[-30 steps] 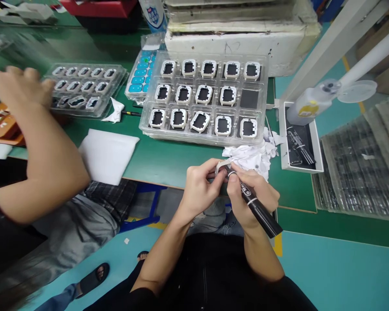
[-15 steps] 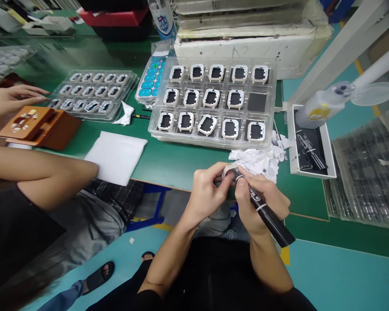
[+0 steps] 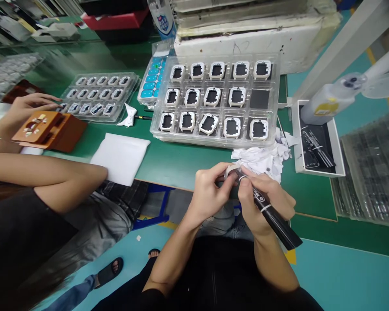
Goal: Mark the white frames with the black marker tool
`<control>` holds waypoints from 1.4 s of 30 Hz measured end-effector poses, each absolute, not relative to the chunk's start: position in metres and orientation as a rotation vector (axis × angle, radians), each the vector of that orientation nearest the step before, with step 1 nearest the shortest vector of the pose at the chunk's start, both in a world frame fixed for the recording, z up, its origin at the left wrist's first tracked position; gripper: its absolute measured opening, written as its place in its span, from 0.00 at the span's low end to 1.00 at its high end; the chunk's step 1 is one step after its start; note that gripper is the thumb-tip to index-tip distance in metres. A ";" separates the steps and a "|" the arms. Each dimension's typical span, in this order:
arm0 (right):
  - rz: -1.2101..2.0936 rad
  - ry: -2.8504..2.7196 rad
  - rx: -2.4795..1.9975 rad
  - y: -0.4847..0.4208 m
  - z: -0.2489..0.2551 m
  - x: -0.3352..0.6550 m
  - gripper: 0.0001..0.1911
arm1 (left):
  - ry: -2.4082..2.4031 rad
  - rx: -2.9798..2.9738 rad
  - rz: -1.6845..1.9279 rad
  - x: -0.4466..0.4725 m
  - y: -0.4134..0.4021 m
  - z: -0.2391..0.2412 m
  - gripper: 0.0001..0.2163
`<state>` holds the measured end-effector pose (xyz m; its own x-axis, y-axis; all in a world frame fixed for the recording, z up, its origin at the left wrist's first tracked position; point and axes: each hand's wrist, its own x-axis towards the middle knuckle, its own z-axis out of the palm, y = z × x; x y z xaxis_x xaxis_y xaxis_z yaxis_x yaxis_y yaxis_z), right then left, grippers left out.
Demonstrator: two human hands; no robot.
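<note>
My left hand (image 3: 210, 190) pinches a small pale watch-case frame (image 3: 232, 167), partly hidden by the fingers. In my right hand (image 3: 267, 203) is a black marker pen (image 3: 277, 222), its tip end at the frame and its thick rear end pointing down to the right. Just beyond my hands lies a crumpled white cloth (image 3: 257, 160). Behind that, a clear plastic tray (image 3: 214, 140) holds several white watch-case frames (image 3: 231, 127) in rows; one pocket at the right of the middle row shows only a dark pad (image 3: 259, 99).
On the right, a white box (image 3: 320, 173) holds a bottle (image 3: 332, 101) and dark pens. Stacked clear trays (image 3: 372, 172) stand beyond it. At left, a co-worker's hand (image 3: 29, 110) is near an orange-brown box (image 3: 48, 131) and another filled tray (image 3: 97, 95). White foam sheet (image 3: 123, 160) lies between us.
The view has shifted slightly, so the scene sits a little differently. Both my hands keep their hold on the frame and the marker. The co-worker's hand has moved slightly.
</note>
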<state>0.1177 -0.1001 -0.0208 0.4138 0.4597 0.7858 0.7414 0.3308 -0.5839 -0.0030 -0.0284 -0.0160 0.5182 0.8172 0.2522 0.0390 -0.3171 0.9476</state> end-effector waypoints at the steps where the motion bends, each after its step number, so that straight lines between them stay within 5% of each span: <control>1: -0.239 -1.215 -1.296 -0.101 -0.022 0.118 0.10 | 0.726 1.688 0.924 -0.003 -0.029 -0.017 0.05; 14: 0.018 -1.025 -1.091 -0.104 -0.025 0.116 0.08 | 0.593 1.103 0.786 -0.003 -0.026 -0.007 0.12; 22: -0.058 -1.044 -1.201 -0.104 -0.024 0.115 0.11 | 0.665 1.459 0.896 -0.002 -0.028 -0.011 0.04; 42: -0.214 -1.126 -1.279 -0.103 -0.022 0.116 0.12 | 0.788 1.754 0.903 -0.005 -0.033 -0.014 0.08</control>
<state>0.1159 -0.1026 -0.0217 0.4895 0.4365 0.7548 0.6828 0.3465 -0.6432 -0.0046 -0.0332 -0.0140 0.5143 0.8290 0.2196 0.1058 -0.3154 0.9430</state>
